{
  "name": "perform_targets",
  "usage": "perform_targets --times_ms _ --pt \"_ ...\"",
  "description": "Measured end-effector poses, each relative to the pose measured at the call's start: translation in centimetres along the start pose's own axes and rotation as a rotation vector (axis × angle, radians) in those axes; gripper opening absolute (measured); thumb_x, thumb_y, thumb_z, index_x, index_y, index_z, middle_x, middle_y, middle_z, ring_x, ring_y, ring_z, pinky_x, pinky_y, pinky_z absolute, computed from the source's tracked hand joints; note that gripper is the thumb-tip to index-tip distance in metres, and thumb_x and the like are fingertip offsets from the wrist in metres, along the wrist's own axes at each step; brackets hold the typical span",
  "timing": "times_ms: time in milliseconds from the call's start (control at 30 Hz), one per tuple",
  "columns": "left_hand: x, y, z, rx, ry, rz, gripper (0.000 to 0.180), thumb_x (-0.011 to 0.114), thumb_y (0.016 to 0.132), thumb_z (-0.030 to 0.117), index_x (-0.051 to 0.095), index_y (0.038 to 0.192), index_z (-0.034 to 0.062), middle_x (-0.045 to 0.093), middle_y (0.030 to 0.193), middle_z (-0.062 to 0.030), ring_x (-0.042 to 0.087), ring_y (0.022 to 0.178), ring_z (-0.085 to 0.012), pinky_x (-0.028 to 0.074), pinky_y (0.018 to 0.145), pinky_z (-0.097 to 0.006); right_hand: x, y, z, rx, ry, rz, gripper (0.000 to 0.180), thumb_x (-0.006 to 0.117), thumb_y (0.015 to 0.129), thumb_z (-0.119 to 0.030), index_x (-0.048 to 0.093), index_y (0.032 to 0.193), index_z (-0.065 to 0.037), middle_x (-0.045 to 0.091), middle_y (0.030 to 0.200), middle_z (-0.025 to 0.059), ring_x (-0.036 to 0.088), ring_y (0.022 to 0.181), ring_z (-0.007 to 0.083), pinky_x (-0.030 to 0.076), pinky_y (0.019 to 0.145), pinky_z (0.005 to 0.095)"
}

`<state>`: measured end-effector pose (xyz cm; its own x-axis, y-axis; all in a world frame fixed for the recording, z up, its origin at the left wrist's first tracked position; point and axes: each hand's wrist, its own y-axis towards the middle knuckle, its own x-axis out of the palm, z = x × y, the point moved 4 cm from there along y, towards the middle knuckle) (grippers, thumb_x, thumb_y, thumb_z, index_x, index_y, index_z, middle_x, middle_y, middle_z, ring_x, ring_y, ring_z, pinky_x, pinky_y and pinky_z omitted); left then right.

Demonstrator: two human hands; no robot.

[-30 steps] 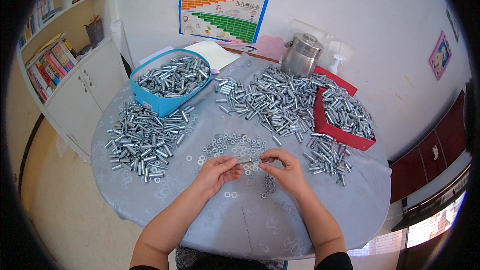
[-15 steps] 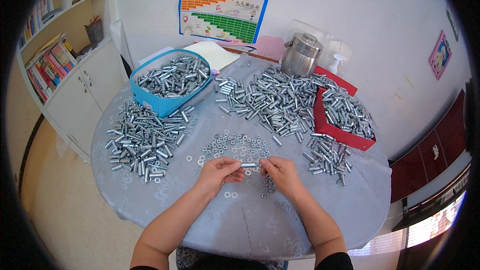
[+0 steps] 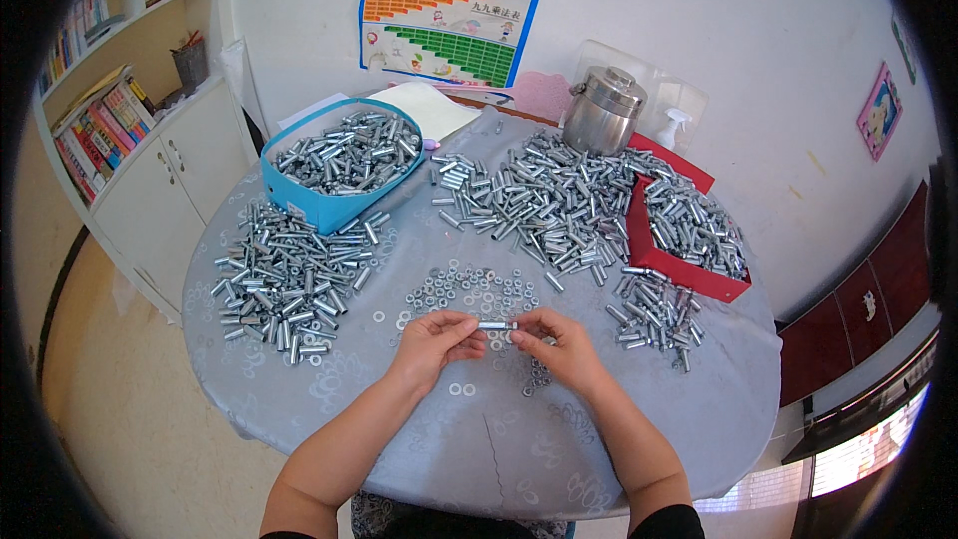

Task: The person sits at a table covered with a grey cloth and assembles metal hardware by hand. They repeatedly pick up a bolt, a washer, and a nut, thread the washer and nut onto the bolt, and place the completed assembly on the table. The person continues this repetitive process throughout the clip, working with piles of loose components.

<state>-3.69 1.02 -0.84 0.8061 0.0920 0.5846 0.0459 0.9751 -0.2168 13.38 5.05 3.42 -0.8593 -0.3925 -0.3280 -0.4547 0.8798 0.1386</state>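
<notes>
Silvery metal covers most of the round bench (image 3: 299, 409) with its grey patterned cloth: near the front edge, at the middle, the left hand (image 3: 431, 341) and the right hand (image 3: 559, 344) hold one short metal sleeve (image 3: 496, 324) level between them, above the cloth. The fingers of each hand are pinched closed on an end of it; whether a washer or nut is already threaded on is too small to tell. Just behind the hands lies a loose scatter of small ring-shaped washers and nuts (image 3: 469, 289), and a little cluster of small parts (image 3: 539, 374) sits under the right wrist. Toward the left edge a heap of metal sleeves (image 3: 284, 279) lies spread out, with a blue tray full of more sleeves (image 3: 344, 155) behind it. Toward the far edge is a wide pile of sleeves (image 3: 544, 200), and at the right a red box (image 3: 684, 230) holds another lot, with a smaller bunch (image 3: 654, 309) spilled in front. A steel lidded pot (image 3: 602, 112) stands at the far edge. Judging by the several large heaps, much work looks left; which piles are finished cannot be told.
</notes>
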Motion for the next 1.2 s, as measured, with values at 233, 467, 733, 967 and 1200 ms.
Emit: perform_targets --times_ms 233,467,733,967,1200 --pt "0.0 -0.1 0.1 0.001 0.008 0.002 0.016 0.061 0.080 0.010 0.058 0.091 -0.0019 0.062 0.082 -0.0142 0.062 0.070 -0.0196 0.053 0.063 -0.029 -0.1 0.0 0.8 0.066 -0.004 -0.089 0.024 0.054 0.086 -0.021 0.057 0.093 0.002 0.059 0.078 0.0040 0.054 0.070 0.0091 0.043 0.062 0.0228" --pt "0.1 -0.1 0.2 0.010 0.022 0.009 0.014 0.060 0.081 0.008 0.058 0.091 -0.0017 0.062 0.081 -0.0141 0.062 0.070 -0.0198 0.054 0.063 -0.029 0.0 -0.1 0.3 -0.013 -0.004 -0.058 0.024 0.053 0.087 -0.022 0.057 0.093 0.001 0.058 0.076 0.0027 0.052 0.068 0.0085 0.042 0.062 0.0221" --pt "0.3 -0.1 0.1 0.032 0.056 -0.006 0.014 0.059 0.081 0.008 0.058 0.092 -0.0015 0.062 0.082 -0.0141 0.062 0.069 -0.0195 0.054 0.062 -0.028 -0.4 -0.1 1.3 0.073 -0.016 -0.073 0.019 0.059 0.083 -0.016 0.058 0.093 0.000 0.060 0.078 0.0052 0.054 0.071 0.0106 0.043 0.064 0.0244" --pt "1.2 -0.2 0.1 0.119 0.198 -0.073 0.016 0.056 0.082 0.003 0.057 0.096 -0.0026 0.062 0.085 -0.0155 0.062 0.072 -0.0215 0.054 0.064 -0.031 0.5 -0.2 -1.2 -0.159 -0.155 -0.164 0.024 0.061 0.078 -0.013 0.059 0.101 -0.005 0.061 0.092 0.0089 0.058 0.079 0.0182 0.045 0.068 0.0282" --pt "1.6 -0.7 1.3 0.171 0.255 -0.062 0.018 0.054 0.083 0.006 0.057 0.100 -0.0015 0.062 0.087 -0.0148 0.061 0.075 -0.0190 0.054 0.064 -0.030 -6.3 1.3 1.5 -0.083 -0.560 0.300 0.024 0.060 0.076 -0.018 0.061 0.095 -0.004 0.061 0.091 0.0141 0.059 0.083 0.0277 0.045 0.072 0.0366"
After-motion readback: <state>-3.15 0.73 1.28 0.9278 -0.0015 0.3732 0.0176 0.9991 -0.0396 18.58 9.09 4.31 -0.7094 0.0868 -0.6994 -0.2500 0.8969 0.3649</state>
